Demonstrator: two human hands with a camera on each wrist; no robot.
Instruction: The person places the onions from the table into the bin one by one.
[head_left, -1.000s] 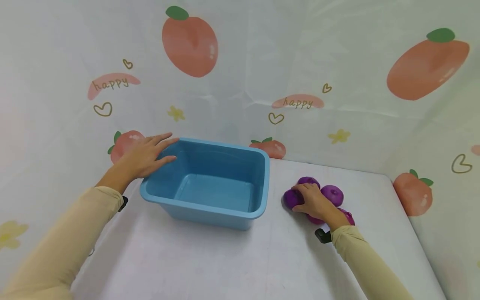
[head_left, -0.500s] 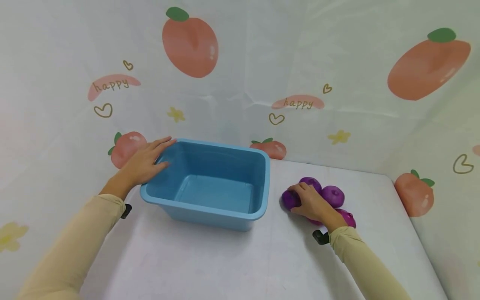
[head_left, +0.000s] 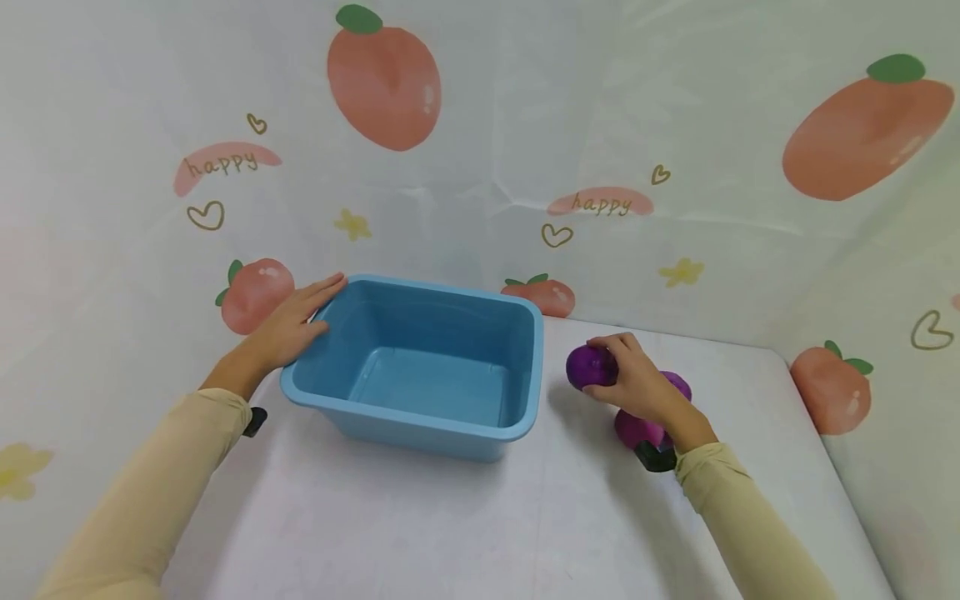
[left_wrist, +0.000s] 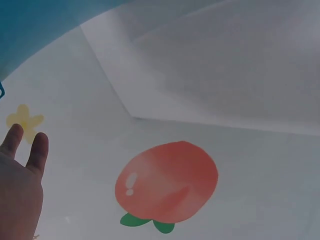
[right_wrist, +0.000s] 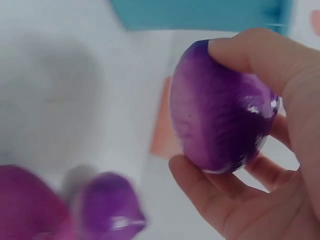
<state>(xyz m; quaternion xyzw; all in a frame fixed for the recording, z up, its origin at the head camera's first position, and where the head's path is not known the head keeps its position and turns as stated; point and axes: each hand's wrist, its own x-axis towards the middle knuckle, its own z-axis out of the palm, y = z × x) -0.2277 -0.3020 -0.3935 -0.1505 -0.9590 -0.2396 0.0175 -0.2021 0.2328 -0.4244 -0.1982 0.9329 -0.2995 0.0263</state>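
One purple onion (head_left: 588, 368) is held up off the white surface (head_left: 465, 533), a bit right of the blue tub (head_left: 412, 422), with the right hand (head_left: 636, 382) wrapping thumb and fingers around it. The left hand (head_left: 282, 332) is just resting on the tub's left rim, fingers pretty much straight, and some more pinkish-purple onions (head_left: 633, 427) sit on the surface near the right hand, partly hidden behind it.

Head view down into basin (head_left: 412, 432)
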